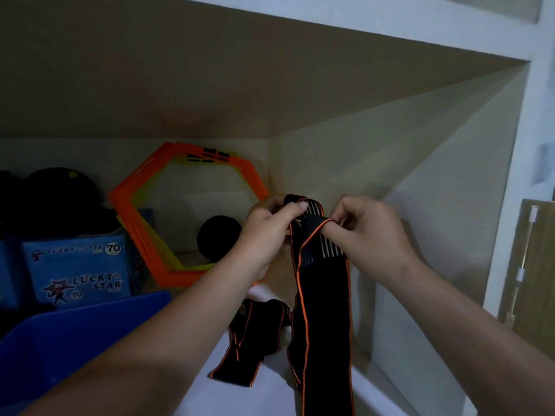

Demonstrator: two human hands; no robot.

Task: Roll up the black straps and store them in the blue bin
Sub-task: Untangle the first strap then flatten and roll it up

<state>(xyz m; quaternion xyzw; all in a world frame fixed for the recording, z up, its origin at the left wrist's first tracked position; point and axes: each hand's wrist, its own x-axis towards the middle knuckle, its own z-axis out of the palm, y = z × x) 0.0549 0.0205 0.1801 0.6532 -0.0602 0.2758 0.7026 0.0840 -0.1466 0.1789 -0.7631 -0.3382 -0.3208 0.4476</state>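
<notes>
A long black strap with orange edges (pixel 324 295) hangs from both my hands in front of a white shelf. My left hand (pixel 267 223) pinches its folded top end. My right hand (pixel 366 226) holds the same end from the right, with a finger tucked under the fold. The strap's tail drops past the shelf's front edge. A second black strap with orange edges (pixel 249 340) lies loose and crumpled on the shelf below my left wrist. The blue bin (pixel 69 334) stands at the lower left, its inside mostly hidden by my left forearm.
Orange hexagonal frames (pixel 186 223) lean against the shelf's back wall. A dark round roll (pixel 217 240) sits behind my left hand. Blue "Lucky Star" boxes (pixel 78 271) and dark round objects (pixel 57 193) fill the left. The shelf's white side wall (pixel 435 205) is close on the right.
</notes>
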